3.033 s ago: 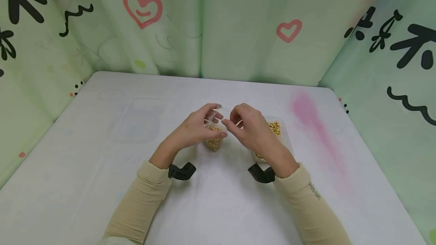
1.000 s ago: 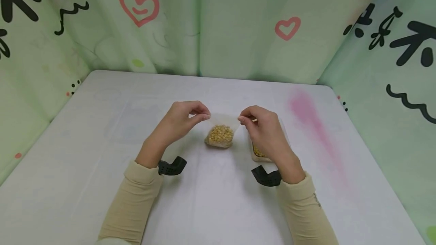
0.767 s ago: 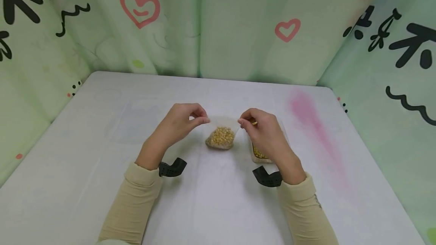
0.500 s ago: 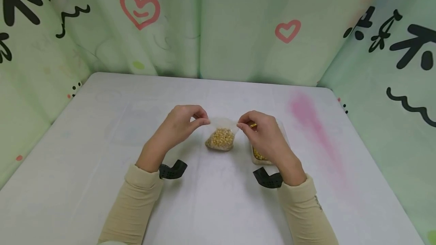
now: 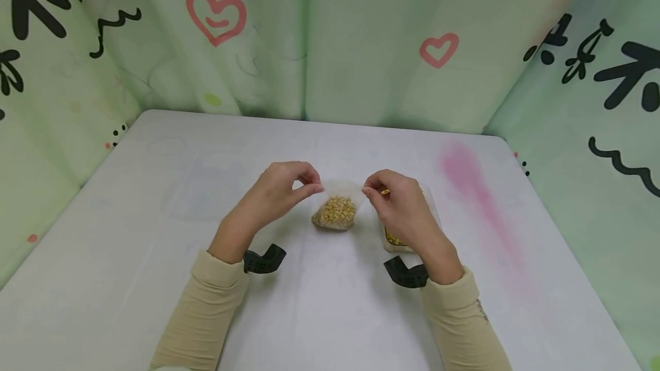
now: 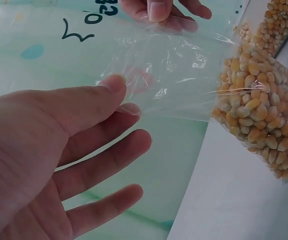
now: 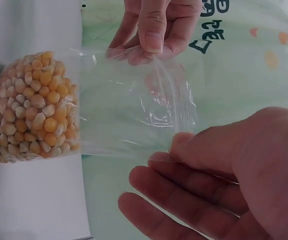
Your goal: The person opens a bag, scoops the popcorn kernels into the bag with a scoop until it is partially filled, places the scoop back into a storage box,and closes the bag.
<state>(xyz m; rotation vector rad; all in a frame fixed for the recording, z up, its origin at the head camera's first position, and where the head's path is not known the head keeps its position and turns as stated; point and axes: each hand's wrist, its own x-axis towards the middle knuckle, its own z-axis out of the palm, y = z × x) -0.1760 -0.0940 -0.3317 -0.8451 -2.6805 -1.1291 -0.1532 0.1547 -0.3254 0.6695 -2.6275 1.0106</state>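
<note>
A clear zip bag stands at the middle of the table, its lower part filled with yellow corn kernels. My left hand pinches the bag's top left corner between thumb and index finger, the other fingers spread loosely in the left wrist view. At the opposite top corner my right hand pinches the plastic in the same way. Between the two hands the upper part of the bag is stretched flat, with the zip strip running along the top in the right wrist view.
A clear plastic box with more corn kernels sits on the white table, partly hidden beneath my right hand. Green printed curtains enclose the back and both sides. A pink stain marks the tablecloth at right.
Three seconds ago both hands were close together at the crumpled bag top. They have since spread apart to its corners, and the bag faces front. Over the last second they barely move.
</note>
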